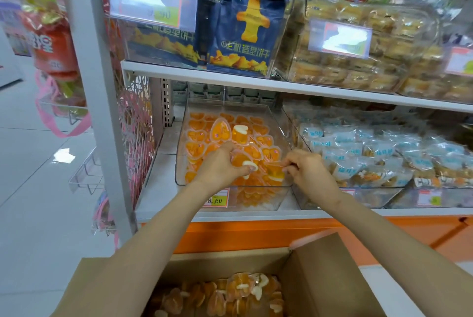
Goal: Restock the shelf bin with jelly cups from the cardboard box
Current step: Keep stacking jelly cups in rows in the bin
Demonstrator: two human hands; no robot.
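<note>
While the cardboard box stands open nearest the camera with orange jelly cups inside, both arms reach over it to the clear bin on the shelf. The left hand curls round a cup over the bin's front; the right hand pinches another cup just beside it. More cups fill the bin behind, and blue snack bags sit on the shelf above

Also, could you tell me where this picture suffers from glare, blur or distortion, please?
Head view: glare washes out the upper tags; the hanging snacks at far left are smeared by blur; the shelf edge bows from the wide lens; the left hand, right hand and cups in the bin are reasonably sharp; the box below looks slightly soft.
</note>
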